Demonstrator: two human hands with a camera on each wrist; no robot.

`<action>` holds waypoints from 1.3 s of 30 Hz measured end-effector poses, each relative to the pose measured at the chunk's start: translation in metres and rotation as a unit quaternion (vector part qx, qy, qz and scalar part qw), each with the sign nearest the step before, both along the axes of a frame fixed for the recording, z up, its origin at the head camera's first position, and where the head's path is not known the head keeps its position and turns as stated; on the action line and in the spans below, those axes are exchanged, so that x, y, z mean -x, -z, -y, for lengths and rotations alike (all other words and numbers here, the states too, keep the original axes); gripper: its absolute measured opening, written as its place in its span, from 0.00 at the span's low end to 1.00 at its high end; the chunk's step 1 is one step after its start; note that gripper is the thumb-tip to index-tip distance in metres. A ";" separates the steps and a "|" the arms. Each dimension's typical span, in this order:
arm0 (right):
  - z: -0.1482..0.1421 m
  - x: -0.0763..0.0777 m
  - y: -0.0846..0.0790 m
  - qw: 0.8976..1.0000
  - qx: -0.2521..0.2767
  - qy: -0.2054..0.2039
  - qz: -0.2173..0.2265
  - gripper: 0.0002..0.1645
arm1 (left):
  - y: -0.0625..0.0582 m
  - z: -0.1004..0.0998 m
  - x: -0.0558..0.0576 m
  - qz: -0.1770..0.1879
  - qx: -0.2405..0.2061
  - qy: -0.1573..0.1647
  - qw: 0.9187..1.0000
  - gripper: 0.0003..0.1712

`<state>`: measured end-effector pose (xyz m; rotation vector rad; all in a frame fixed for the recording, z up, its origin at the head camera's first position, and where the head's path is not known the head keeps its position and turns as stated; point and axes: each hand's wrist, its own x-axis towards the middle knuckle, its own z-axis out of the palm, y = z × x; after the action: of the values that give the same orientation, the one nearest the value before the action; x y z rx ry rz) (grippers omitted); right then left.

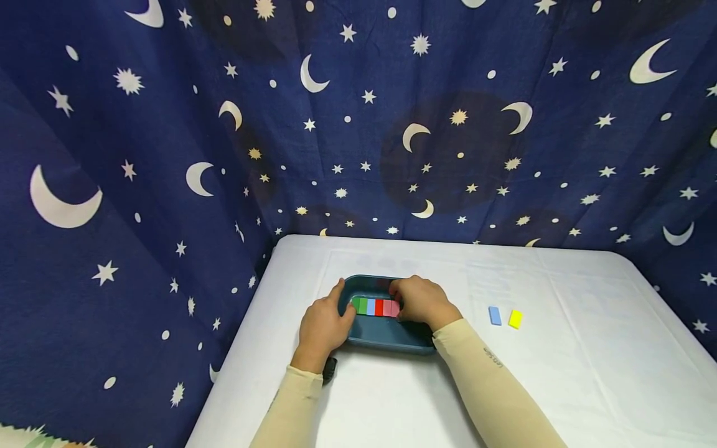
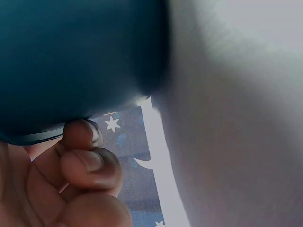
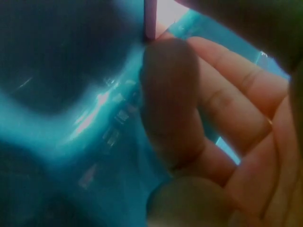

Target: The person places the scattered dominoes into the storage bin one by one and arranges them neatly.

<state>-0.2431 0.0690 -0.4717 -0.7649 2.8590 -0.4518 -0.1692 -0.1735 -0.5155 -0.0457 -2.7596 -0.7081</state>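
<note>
A dark teal plastic tub (image 1: 386, 341) holds a row of small coloured blocks lined up edge to edge: green blocks (image 1: 359, 306) at the left, then a light blue block (image 1: 371, 307), a red block (image 1: 379, 307) and pink blocks (image 1: 391, 308) at the right end. My left hand (image 1: 325, 325) grips the tub's left wall, thumb inside beside the first green block; its curled fingers (image 2: 92, 165) show against the outer wall. Reaching inside, my right hand (image 1: 420, 302) pinches the row's pink end; one fingertip (image 3: 170, 61) meets a pink block's edge (image 3: 150, 21) in the right wrist view.
To the right of the tub, a blue block (image 1: 495, 315) and a yellow block (image 1: 515, 319) lie on the white-covered table (image 1: 588, 361). A dark blue curtain (image 1: 358, 143) with moons and stars hangs behind and along the left side. A black band (image 1: 329, 369) sits at the left wrist.
</note>
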 end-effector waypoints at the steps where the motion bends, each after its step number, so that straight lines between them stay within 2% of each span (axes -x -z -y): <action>1: 0.001 0.000 0.000 1.000 0.000 0.000 -0.001 0.29 | 0.000 0.000 0.000 -0.002 0.000 0.000 1.000 0.38; 14: -0.004 -0.009 -0.007 1.000 0.004 0.011 0.003 0.34 | -0.001 -0.001 -0.001 -0.003 -0.001 0.005 1.000 0.37; 24: -0.022 -0.017 -0.036 1.000 0.014 0.018 -0.014 0.35 | -0.002 0.001 -0.003 -0.002 -0.001 -0.001 1.000 0.37; 32: -0.062 -0.038 -0.063 0.996 0.036 0.058 -0.048 0.38 | -0.004 0.004 -0.004 -0.006 0.001 0.000 1.000 0.37; 35: -0.084 -0.048 -0.062 0.994 0.050 0.078 -0.064 0.37 | -0.004 0.002 -0.004 0.000 -0.002 -0.001 1.000 0.37; 39: -0.117 -0.060 -0.050 0.990 0.062 0.100 -0.077 0.36 | -0.004 -0.003 -0.006 0.007 -0.006 -0.002 1.000 0.37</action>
<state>-0.1828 0.1857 -0.4219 -0.5550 3.0929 -0.6269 -0.1629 -0.1706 -0.5113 -0.0336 -2.7678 -0.7260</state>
